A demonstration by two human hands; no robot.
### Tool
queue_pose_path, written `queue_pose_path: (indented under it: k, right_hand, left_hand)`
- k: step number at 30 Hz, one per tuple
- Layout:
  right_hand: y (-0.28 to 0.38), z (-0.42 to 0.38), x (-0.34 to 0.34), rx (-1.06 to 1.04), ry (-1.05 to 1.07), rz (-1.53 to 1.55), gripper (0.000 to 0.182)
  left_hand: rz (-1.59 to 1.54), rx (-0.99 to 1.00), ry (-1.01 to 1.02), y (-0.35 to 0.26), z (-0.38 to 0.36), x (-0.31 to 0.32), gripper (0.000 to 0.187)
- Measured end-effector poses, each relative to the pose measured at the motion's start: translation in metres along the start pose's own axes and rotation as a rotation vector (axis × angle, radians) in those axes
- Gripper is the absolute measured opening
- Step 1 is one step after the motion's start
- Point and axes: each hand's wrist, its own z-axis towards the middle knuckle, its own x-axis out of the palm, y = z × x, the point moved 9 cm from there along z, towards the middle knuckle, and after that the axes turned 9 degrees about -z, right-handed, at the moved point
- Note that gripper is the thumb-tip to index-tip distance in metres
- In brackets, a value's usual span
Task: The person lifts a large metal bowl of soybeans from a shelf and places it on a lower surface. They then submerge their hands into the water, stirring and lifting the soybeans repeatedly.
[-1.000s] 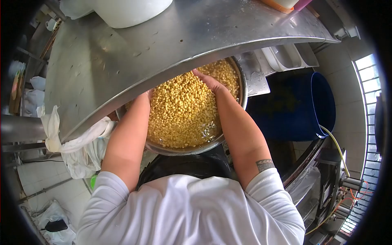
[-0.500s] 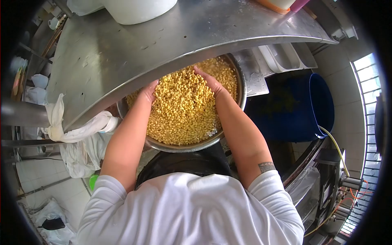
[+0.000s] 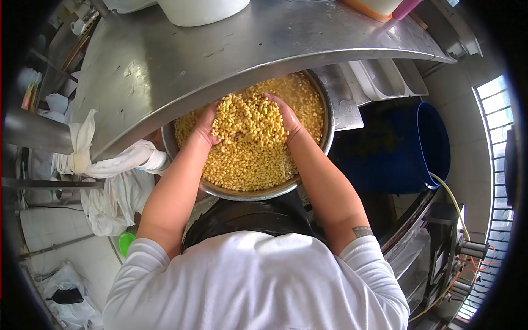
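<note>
Yellow beans (image 3: pixel 242 170) fill a round metal basin (image 3: pixel 328 129), with cloudy water showing at its right side. My left hand (image 3: pixel 208 124) and my right hand (image 3: pixel 287 115) are cupped on opposite sides of a heap of beans (image 3: pixel 248 118), holding it up above the rest. Beans cover most of the fingers and both palms. The basin's far left part is hidden under the edge of the metal table.
A metal table (image 3: pixel 181 60) overhangs the basin, with a white container (image 3: pixel 203 10) on it. A blue barrel (image 3: pixel 385 146) stands at right, below white trays (image 3: pixel 379 77). White cloth (image 3: pixel 81 143) is tied at left. A green object (image 3: pixel 126 242) lies low at left.
The heap of beans between my hands has risen and become more compact, standing apart from the beans below. More cloudy water shows at the basin's right. The view has shifted slightly.
</note>
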Motion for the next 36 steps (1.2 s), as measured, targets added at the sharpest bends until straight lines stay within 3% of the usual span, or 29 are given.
queue_pose_path:
  k: [3,5,7,9,10,15,19,21,22,25,26,27,29,33,36]
  right_hand:
    - [-0.003,0.004,-0.003,-0.013,-0.015,0.009,0.043]
    - [-0.003,-0.013,0.019,0.079,0.114,0.015,0.042]
    - [-0.002,-0.017,0.018,0.064,0.047,0.027,0.043]
    - [-0.004,-0.024,0.022,0.096,0.185,-0.007,0.043]
    - [-0.004,-0.025,0.024,0.061,0.074,0.032,0.043]
    - [-0.016,-0.019,0.02,0.126,0.057,0.015,0.045]
    - [-0.015,-0.026,0.029,0.188,0.245,-0.079,0.049]
    - [-0.014,-0.023,0.03,0.094,0.071,0.034,0.05]
    - [-0.012,-0.026,0.031,0.096,0.039,0.011,0.05]
    - [-0.011,-0.021,0.027,0.054,0.065,0.008,0.05]
    - [-0.01,-0.019,0.024,0.031,0.061,-0.031,0.05]
    - [-0.009,-0.018,0.018,0.032,0.061,-0.031,0.05]
    - [0.003,-0.026,0.038,-0.001,0.263,-0.068,0.046]
    - [0.009,-0.032,0.029,-0.005,0.061,0.065,0.051]
    - [0.019,-0.036,0.038,-0.045,0.163,0.149,0.055]
  left_hand:
    - [-0.057,0.02,0.015,0.002,0.001,0.007,0.041]
    - [-0.092,-0.013,0.029,0.003,-0.004,0.014,0.036]
    - [-0.07,-0.037,0.014,0.006,-0.004,0.011,0.034]
    - [-0.053,-0.069,0.014,0.007,-0.005,0.004,0.032]
    - [-0.034,-0.101,0.015,0.009,-0.007,0.004,0.03]
    - [-0.09,-0.056,-0.03,0.013,-0.006,0.003,0.027]
    - [-0.114,-0.086,0.052,0.015,-0.014,0.017,0.03]
    - [-0.107,-0.068,0.032,0.012,-0.019,0.022,0.032]
    - [-0.057,-0.039,-0.07,0.01,-0.016,0.012,0.034]
    - [0.011,-0.046,-0.065,0.006,-0.013,0.004,0.036]
    - [-0.039,-0.146,0.127,0.006,-0.016,0.012,0.038]
    - [-0.039,-0.146,0.126,0.008,-0.014,0.007,0.038]
    - [-0.012,0.004,0.074,-0.004,-0.013,0.008,0.035]
    - [-0.055,-0.024,0.09,-0.019,-0.029,0.026,0.043]
    - [0.004,0.112,0.089,-0.039,-0.038,0.024,0.053]
